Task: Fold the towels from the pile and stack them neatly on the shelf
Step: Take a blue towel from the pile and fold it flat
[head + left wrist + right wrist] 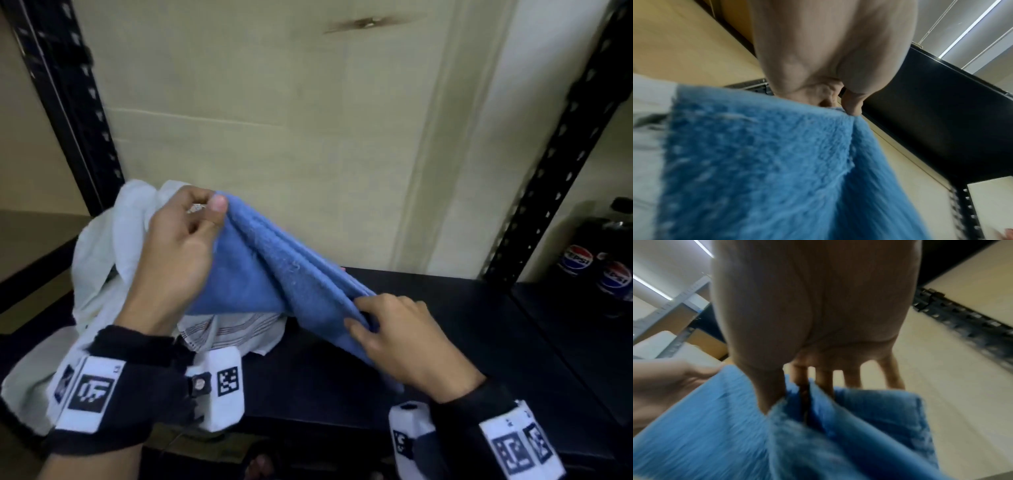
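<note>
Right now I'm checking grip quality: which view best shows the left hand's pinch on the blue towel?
The head view: the left hand pinches the blue towel corner between thumb and fingers. The left wrist view shows only curled fingertips at the towel's edge. The right wrist view shows that hand blurred, at the frame edge.

Black shelf [445, 308], pale towel pile [99, 260] on it

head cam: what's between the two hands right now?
Only the blue towel, stretched from the left hand down to the right hand; both pinch it. Clearest in the head view.
</note>
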